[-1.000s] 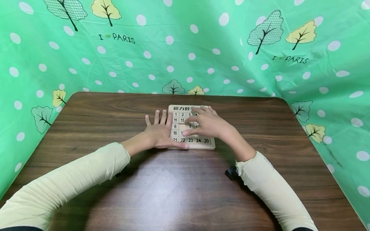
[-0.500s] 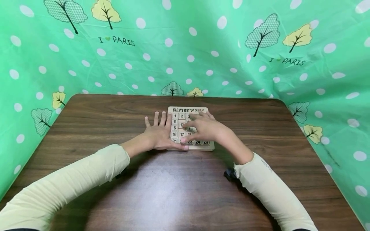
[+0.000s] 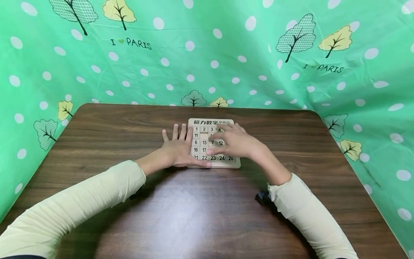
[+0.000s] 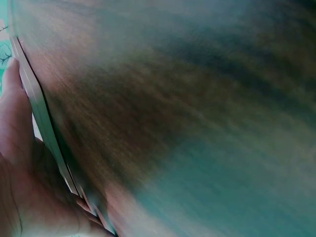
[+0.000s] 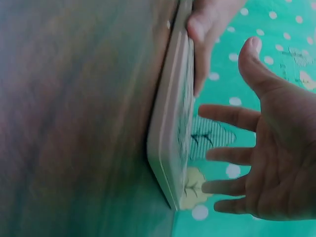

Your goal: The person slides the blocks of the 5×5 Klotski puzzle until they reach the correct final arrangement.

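A wooden number slide puzzle [image 3: 226,165] lies flat on the table, its square tiles in rows under a strip of printed characters. My left hand [image 3: 178,151] rests along its left side with fingers spread, the thumb lying on the near edge. Over the right part of the tiles is my right hand [image 3: 237,140], fingers apart and covering several numbers. The right wrist view shows its fingers [image 5: 232,156] a little off the board's face. Tile 13 [image 3: 204,142] sits in the third row; the space above it, beside 11, holds no tile.
The dark wood-grain table [image 3: 161,223] spreads around the puzzle. A green dotted cloth [image 3: 213,46] with printed trees hangs behind and at both sides. A black strap [image 3: 263,197] shows under the right sleeve.
Tile 13 has slid down one row, from beside 11 to beside 6, so the gap is now above it. My right hand shifted slightly right; the left hand stayed put.
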{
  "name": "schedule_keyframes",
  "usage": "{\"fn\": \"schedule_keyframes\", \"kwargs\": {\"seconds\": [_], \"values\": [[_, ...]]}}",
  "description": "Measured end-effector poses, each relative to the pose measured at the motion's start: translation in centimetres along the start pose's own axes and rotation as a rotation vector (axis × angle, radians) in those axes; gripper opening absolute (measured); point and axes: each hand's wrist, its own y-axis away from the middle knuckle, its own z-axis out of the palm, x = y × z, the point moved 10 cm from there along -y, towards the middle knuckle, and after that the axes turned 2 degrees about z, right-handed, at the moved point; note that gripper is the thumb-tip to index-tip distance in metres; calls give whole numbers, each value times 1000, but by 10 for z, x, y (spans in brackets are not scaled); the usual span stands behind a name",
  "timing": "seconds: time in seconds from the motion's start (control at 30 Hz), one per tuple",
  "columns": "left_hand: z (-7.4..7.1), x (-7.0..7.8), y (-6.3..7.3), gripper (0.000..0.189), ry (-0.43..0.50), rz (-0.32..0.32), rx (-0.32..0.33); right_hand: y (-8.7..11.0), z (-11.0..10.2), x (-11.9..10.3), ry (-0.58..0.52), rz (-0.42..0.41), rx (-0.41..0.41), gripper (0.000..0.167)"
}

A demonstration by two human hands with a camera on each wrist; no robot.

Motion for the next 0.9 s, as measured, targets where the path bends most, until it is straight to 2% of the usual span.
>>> {"fn": "schedule_keyframes", "kwargs": {"seconds": [0.1,0.23,0.57,0.9], "values": [[1,-1,1,167,8,-3,-8,-2,-2,10,-9,40,6,72],[2,-2,2,167,12,-2,-18,-6,3,15,3,45,-8,69],[2,-4,3,167,25,-9,-20,-18,9,-1,13,11,-18,77],[0,0,1,166,9,-4,-7,-6,8,2,-1,18,-8,84]]}}
